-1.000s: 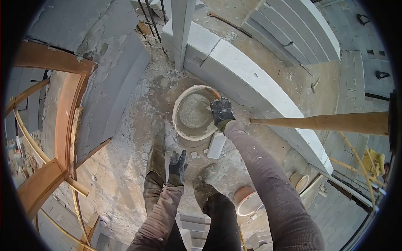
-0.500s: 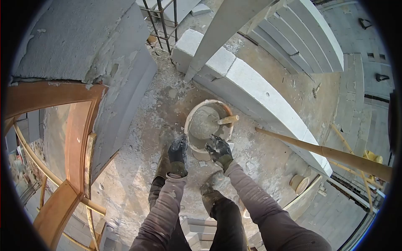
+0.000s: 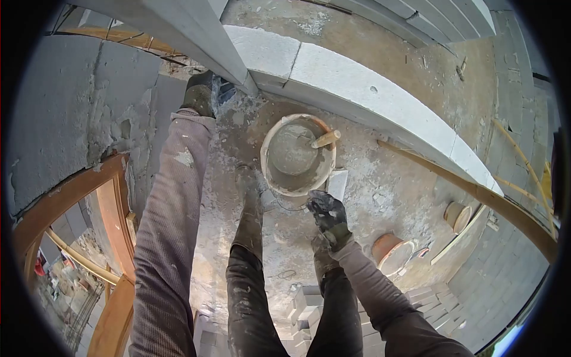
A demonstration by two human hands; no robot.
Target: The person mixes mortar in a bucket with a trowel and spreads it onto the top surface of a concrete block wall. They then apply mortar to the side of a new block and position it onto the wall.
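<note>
Head view: we are looking down at a dusty floor [image 3: 214,256], with muddy boots [image 3: 250,214] standing in the middle and two sleeved arms extending away from us.
Mortar bucket [image 3: 266,163]: it is sitting upright just beyond the boots, near the middle of the scene, and is holding wet grey mortar [image 3: 291,149].
Wooden handle [image 3: 326,139]: it is leaning out over the right side of the mortar bucket, well apart from both hands; its far end is disappearing into the mortar.
Left hand [image 3: 201,95]: gloved, it is reaching to the far left, just left of the foot of a grey post [image 3: 202,41]. Something bluish-grey is showing beside its fingers, too unclear for us to name, so we cannot tell whether it is grasping anything.
Right hand [image 3: 326,211]: gloved, it is hanging just near of the mortar bucket's rim, its fingers curling inward; we cannot tell whether they are closing on anything.
Pale block [image 3: 338,183]: it is lying just right of the mortar bucket, beyond the right hand.
Low block wall [image 3: 363,83]: it is curving from the far middle toward the right.
Other buckets: one [image 3: 389,245] is standing right of the right hand, another [image 3: 457,217] farther right.
Left edge: a brown wooden frame [image 3: 59,190] is adjoining a grey wall [image 3: 53,101].
</note>
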